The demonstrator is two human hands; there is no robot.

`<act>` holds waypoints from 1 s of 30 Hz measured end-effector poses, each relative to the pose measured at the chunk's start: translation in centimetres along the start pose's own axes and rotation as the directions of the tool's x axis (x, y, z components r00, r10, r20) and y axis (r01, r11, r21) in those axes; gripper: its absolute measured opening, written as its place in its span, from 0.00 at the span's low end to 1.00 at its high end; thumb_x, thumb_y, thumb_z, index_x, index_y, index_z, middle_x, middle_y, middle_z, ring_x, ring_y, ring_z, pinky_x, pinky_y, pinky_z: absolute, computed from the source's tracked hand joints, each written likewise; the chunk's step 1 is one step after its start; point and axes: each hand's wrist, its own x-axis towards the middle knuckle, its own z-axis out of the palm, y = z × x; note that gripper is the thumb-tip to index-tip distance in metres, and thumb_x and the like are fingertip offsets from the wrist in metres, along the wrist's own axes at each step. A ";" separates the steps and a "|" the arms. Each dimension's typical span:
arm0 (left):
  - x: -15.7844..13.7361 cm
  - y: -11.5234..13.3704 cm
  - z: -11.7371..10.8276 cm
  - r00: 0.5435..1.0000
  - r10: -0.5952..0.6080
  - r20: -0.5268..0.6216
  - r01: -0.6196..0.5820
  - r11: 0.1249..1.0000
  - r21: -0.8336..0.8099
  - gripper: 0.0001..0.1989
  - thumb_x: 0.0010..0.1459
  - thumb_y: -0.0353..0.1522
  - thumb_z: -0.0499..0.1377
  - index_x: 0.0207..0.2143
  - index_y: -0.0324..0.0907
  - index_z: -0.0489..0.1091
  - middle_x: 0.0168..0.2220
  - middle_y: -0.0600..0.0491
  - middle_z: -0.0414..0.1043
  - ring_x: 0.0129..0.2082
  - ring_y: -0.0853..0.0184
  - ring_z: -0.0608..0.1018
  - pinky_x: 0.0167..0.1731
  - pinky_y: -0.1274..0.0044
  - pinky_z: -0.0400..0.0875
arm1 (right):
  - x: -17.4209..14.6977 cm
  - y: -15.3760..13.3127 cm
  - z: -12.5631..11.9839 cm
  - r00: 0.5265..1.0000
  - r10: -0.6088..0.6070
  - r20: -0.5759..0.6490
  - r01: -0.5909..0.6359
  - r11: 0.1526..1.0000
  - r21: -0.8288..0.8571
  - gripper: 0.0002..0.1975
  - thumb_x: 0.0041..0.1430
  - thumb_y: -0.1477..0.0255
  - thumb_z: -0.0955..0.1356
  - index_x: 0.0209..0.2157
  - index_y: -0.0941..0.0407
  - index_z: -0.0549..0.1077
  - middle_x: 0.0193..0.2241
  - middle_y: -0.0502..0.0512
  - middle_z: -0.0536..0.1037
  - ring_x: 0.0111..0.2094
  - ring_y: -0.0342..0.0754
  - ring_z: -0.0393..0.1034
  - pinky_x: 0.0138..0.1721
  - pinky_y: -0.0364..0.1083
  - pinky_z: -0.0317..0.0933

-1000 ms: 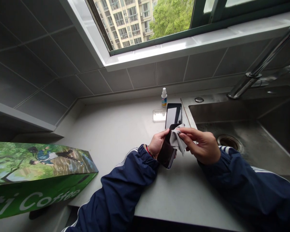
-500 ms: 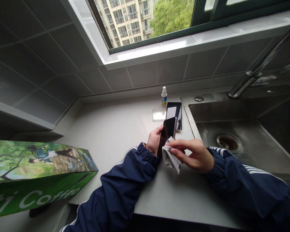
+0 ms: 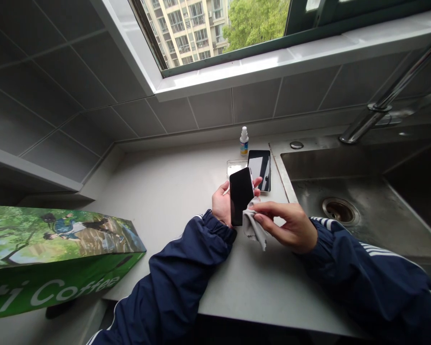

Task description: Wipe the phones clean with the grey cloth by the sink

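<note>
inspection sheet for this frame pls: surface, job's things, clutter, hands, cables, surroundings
Surface: pale countertop, with a steel sink to its right.
Job's things: dark phone held upright, screen toward the camera; grey cloth against its lower right edge.
Clutter: second phone flat by the sink edge; clear case beside it; small spray bottle at the wall; green coffee box at left.
Hands: left hand grips the dark phone; right hand pinches the cloth.
Cables: nothing seen.
Surroundings: grey wall tiles, window facing buildings and a tree, faucet at right.
</note>
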 end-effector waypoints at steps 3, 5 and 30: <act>-0.2 0.3 0.1 1.000 0.003 0.022 -0.002 0.999 -0.036 0.23 0.63 0.39 0.48 0.51 0.35 0.72 0.49 0.41 0.76 0.34 0.63 0.77 0.34 0.71 0.72 | 0.0 0.3 0.0 0.999 -0.046 0.016 0.046 0.999 -0.006 0.10 0.63 0.72 0.70 0.45 0.58 0.77 0.29 0.55 0.81 0.22 0.41 0.71 0.26 0.41 0.69; -0.2 0.4 0.2 1.000 -0.007 0.016 0.007 0.999 -0.048 0.23 0.62 0.39 0.49 0.51 0.34 0.72 0.47 0.41 0.76 0.34 0.63 0.77 0.35 0.71 0.72 | 0.0 0.6 0.0 0.997 -0.072 0.023 0.073 0.997 -0.033 0.10 0.62 0.71 0.71 0.46 0.57 0.77 0.30 0.54 0.81 0.22 0.41 0.71 0.27 0.41 0.70; 0.2 -0.7 -0.4 0.992 0.124 -0.030 -0.122 0.990 0.076 0.33 0.67 0.48 0.41 0.45 0.30 0.74 0.41 0.41 0.75 0.33 0.60 0.77 0.35 0.69 0.72 | -1.0 1.1 1.2 0.998 -0.060 -0.034 0.029 0.820 -0.571 0.16 0.61 0.57 0.71 0.36 0.56 0.76 0.19 0.46 0.73 0.19 0.42 0.68 0.24 0.43 0.57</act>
